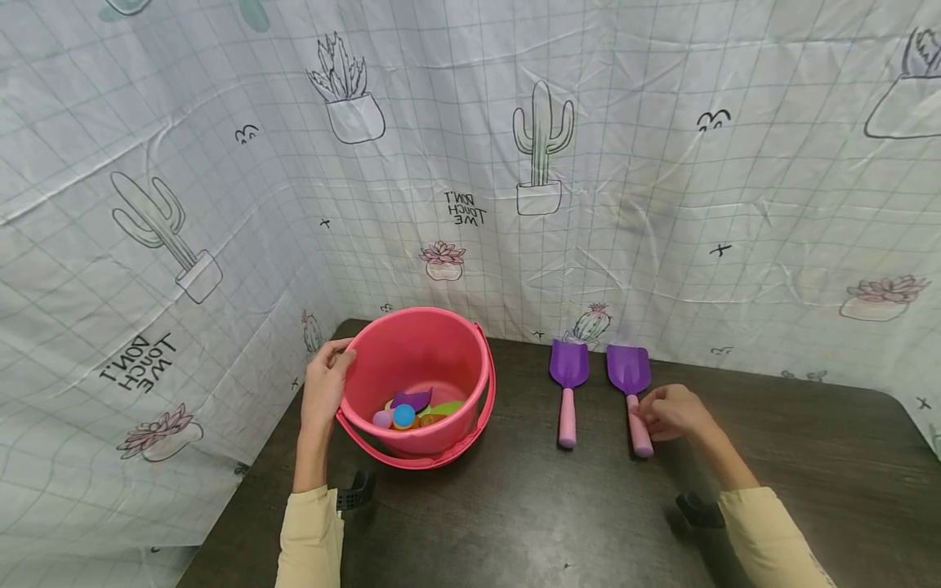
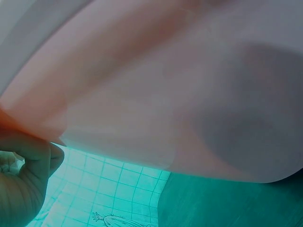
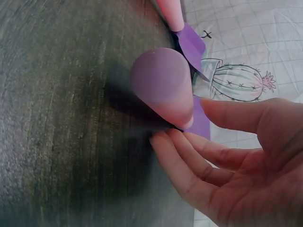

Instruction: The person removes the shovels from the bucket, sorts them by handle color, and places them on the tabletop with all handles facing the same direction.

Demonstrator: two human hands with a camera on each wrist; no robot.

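Note:
A pink bucket (image 1: 415, 351) stands tilted toward me on the left of the table, its handle hanging down in front. My left hand (image 1: 325, 388) grips the bucket's left rim; the left wrist view shows the curled fingers (image 2: 28, 163) at the bucket's edge. Inside lie a blue ball (image 1: 404, 416), a purple piece (image 1: 413, 399) and several other small toys. Two toy shovels with purple blades and pink handles lie to the right. My right hand (image 1: 671, 412) is at the handle of the right shovel (image 1: 638, 429), thumb and fingers spread around it. The left shovel (image 1: 568, 416) lies untouched.
The dark table (image 1: 544, 514) meets a printed cloth (image 1: 632, 204) along its back edge, and the shovel blades lie close to that cloth. More cloth (image 1: 184, 343) hangs along the left side. A black wrist mount (image 1: 356, 492) sits on the left forearm.

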